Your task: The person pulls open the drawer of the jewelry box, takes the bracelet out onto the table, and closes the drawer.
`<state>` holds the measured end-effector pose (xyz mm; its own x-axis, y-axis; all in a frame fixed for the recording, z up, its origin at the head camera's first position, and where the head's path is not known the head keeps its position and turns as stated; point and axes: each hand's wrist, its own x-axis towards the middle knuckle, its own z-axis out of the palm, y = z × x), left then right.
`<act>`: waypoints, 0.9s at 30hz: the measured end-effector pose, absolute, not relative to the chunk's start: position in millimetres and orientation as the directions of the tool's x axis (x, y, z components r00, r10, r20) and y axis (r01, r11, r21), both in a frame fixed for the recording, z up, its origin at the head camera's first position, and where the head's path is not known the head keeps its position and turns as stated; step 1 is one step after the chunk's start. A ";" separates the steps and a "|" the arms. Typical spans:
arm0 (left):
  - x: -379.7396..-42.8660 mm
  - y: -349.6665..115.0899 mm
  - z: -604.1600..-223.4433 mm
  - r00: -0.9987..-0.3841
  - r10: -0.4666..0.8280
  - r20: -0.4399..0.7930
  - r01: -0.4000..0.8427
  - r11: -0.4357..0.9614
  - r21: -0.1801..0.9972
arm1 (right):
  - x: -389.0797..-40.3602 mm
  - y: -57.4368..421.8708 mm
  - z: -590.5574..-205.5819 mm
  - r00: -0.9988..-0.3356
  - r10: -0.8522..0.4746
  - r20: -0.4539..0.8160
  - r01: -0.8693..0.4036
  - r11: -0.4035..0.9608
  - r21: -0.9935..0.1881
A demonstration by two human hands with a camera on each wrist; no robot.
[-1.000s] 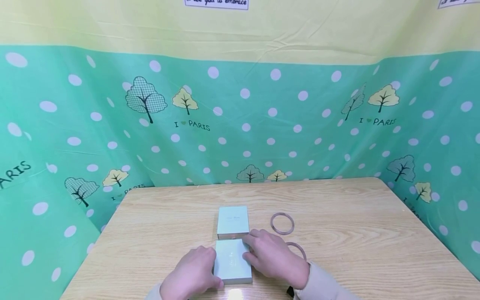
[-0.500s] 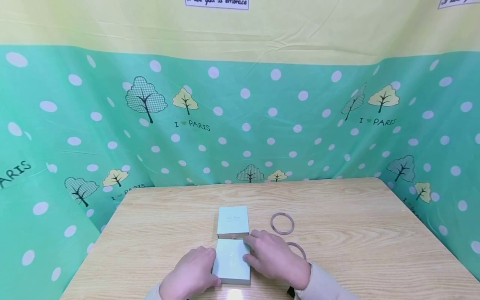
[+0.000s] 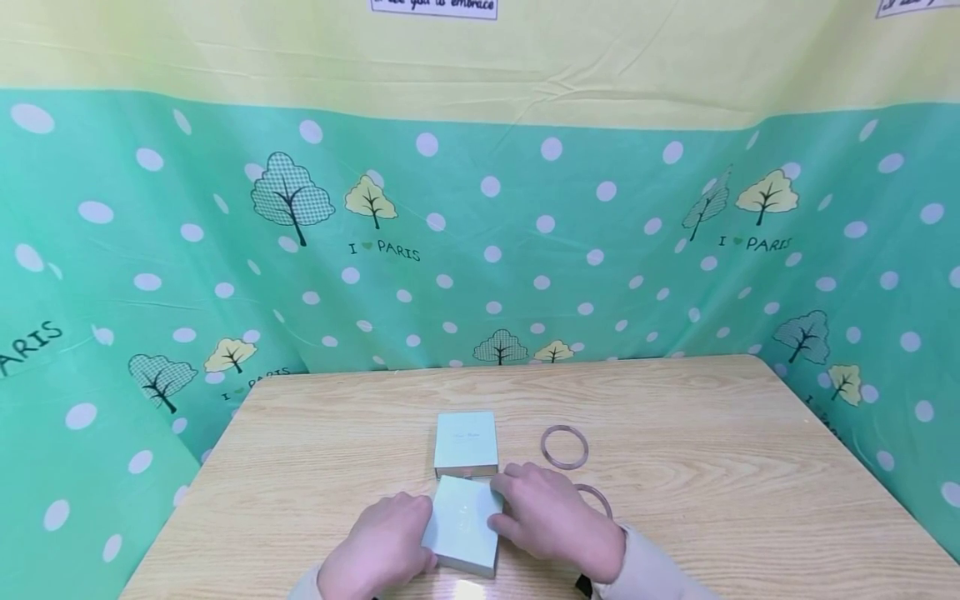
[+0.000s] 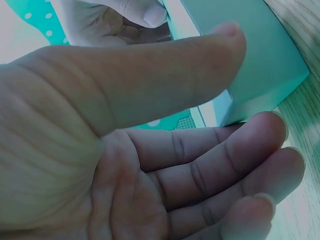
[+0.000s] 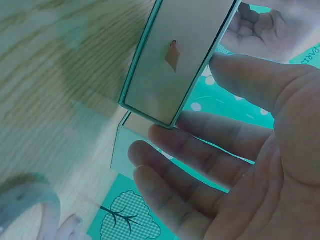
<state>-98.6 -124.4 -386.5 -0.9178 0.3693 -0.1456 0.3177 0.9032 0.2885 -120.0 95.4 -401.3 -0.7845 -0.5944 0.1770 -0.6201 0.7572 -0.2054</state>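
A flat pale blue box sits turned at a slant between both hands near the table's front. My left hand holds its left side, thumb at the near left corner and fingers along the edge. At the far right corner, my right hand grips the box with thumb and fingertips. The right wrist view shows the box's cream drawer end with a small pinkish ribbon tab. Right behind stands a second pale blue box with faint lettering on top.
A mauve bangle lies on the wooden table right of the far box. Another bangle lies nearer, partly hidden by the right hand. A green dotted curtain encloses the table's back and sides.
The near box has turned clockwise, its near edge now slanting down to the right. Both hands have shifted slightly with it. The far box and bangles stay put.
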 end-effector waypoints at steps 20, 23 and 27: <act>-98.8 -123.5 -384.6 -0.912 0.364 -0.187 0.306 0.910 0.280 | -116.2 96.2 -398.2 -0.796 -0.593 0.123 -0.604 0.759 -0.243; -98.3 -123.6 -384.9 -0.913 0.369 -0.175 0.314 0.907 0.280 | -115.2 96.2 -397.7 -0.795 -0.595 0.119 -0.604 0.759 -0.242; -98.6 -123.8 -385.2 -0.913 0.366 -0.181 0.309 0.908 0.282 | -113.6 96.2 -396.9 -0.794 -0.597 0.116 -0.606 0.758 -0.242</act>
